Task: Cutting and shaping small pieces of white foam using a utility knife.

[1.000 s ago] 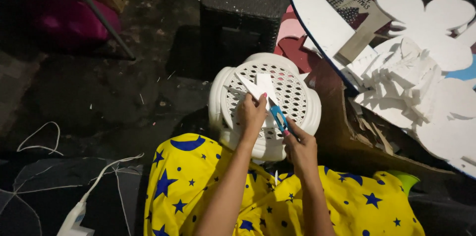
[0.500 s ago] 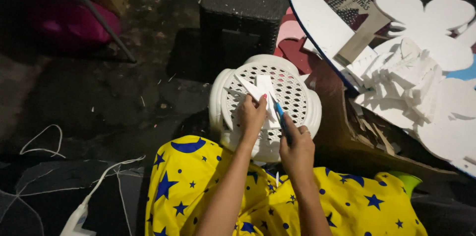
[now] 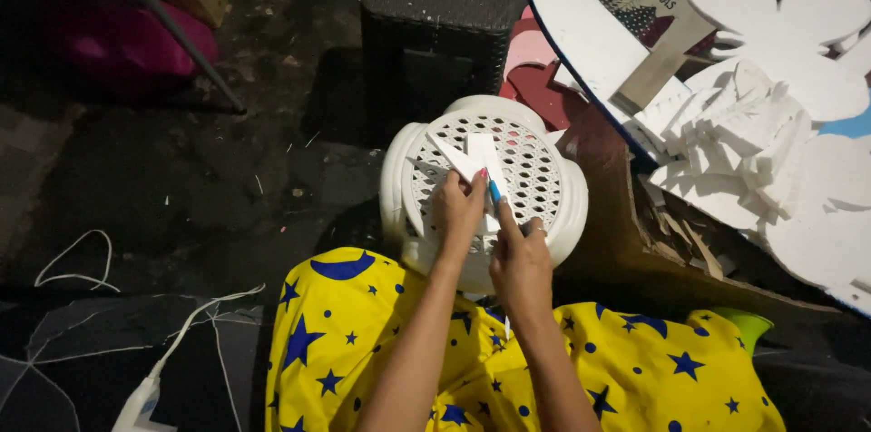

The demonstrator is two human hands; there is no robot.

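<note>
A white plastic stool (image 3: pixel 553 214) with a perforated round seat stands in front of my knees. On its seat lies a white foam piece (image 3: pixel 472 156) with pointed arms. My left hand (image 3: pixel 459 207) presses down on the foam piece's near end. My right hand (image 3: pixel 519 261) grips a blue-handled cutter (image 3: pixel 494 191) whose tip touches the foam beside my left fingers. My lap is covered by yellow cloth (image 3: pixel 363 341) with blue stars and moons.
A heap of white foam cut-outs (image 3: pixel 753 123) fills a brown cardboard box (image 3: pixel 626 241) at the right. A dark woven box (image 3: pixel 435 5) stands behind the stool. White cable (image 3: pixel 181 341) and a dark umbrella (image 3: pixel 82 368) lie at lower left on the dirt floor.
My right hand has slid left along the foam piece with the cutter, closer to my left hand. The view has shifted slightly.
</note>
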